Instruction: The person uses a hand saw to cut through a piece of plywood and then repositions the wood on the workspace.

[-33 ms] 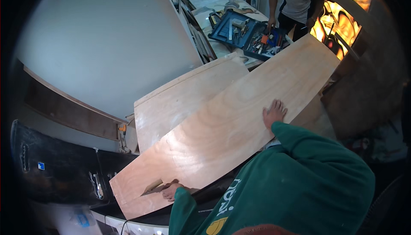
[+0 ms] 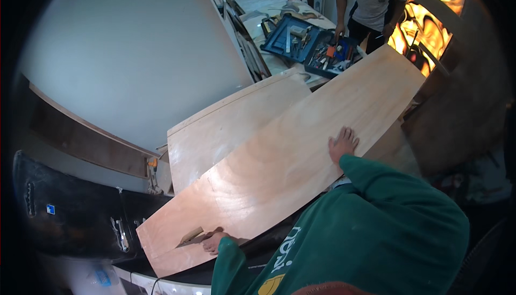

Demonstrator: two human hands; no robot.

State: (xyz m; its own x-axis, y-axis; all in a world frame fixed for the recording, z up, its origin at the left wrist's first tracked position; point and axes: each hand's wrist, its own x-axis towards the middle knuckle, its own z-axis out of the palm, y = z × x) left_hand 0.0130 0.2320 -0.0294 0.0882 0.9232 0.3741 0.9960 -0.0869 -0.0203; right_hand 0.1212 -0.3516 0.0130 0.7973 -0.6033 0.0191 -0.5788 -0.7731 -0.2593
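A long, light plywood sheet (image 2: 290, 139) slants from the lower left to the upper right in front of me. My right hand (image 2: 344, 144) rests flat on its near side, fingers spread. Near the lower-left end, my left hand (image 2: 214, 242) is closed around a small hand tool (image 2: 190, 236) with tan wood and a darker brown part. The tool lies against the sheet's surface; its exact kind is not clear, and my fingers hide part of it. Green sleeves cover both my arms.
Another plywood sheet (image 2: 231, 128) lies beyond the long one. Past it, an opened blue toolbox (image 2: 290, 42) full of tools sits on a bench, with a person (image 2: 371, 4) reaching toward it. A large pale panel (image 2: 134, 47) fills the left; a black panel (image 2: 75, 219) stands below it.
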